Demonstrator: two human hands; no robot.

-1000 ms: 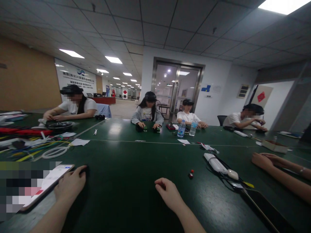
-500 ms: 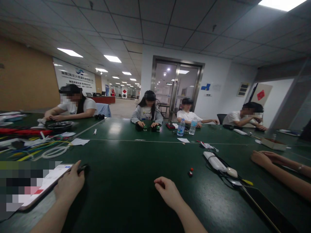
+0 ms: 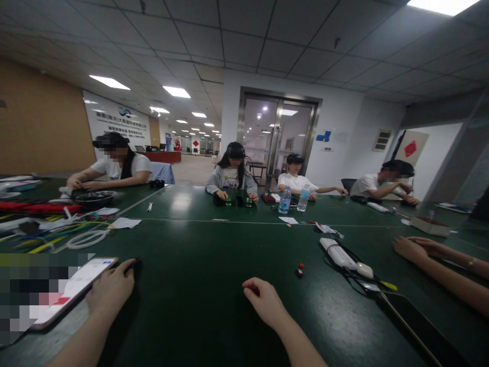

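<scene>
My left hand (image 3: 111,286) rests on the dark green table (image 3: 198,311), beside the right edge of a large phone (image 3: 86,280) with a lit screen, partly blurred out. Its index finger stretches forward to a small dark patch, which I cannot make out as thing or shadow. My right hand (image 3: 265,302) lies on the table near the middle, fingers loosely curled in, thumb close to the index finger, with nothing visible in them. Nearest to it, on its right, stands a small red and dark object (image 3: 300,270), too small to name.
On the right are a white power strip (image 3: 338,254), a white plug (image 3: 364,270), a black flat device (image 3: 416,326) and another person's hands (image 3: 412,250). Bottles (image 3: 284,200) stand farther off. Cables (image 3: 86,239) lie at left. Several people sit opposite.
My left index finger has come down and stretched forward over the dark patch. My right hand has not moved. The person opposite has shifted their hands slightly.
</scene>
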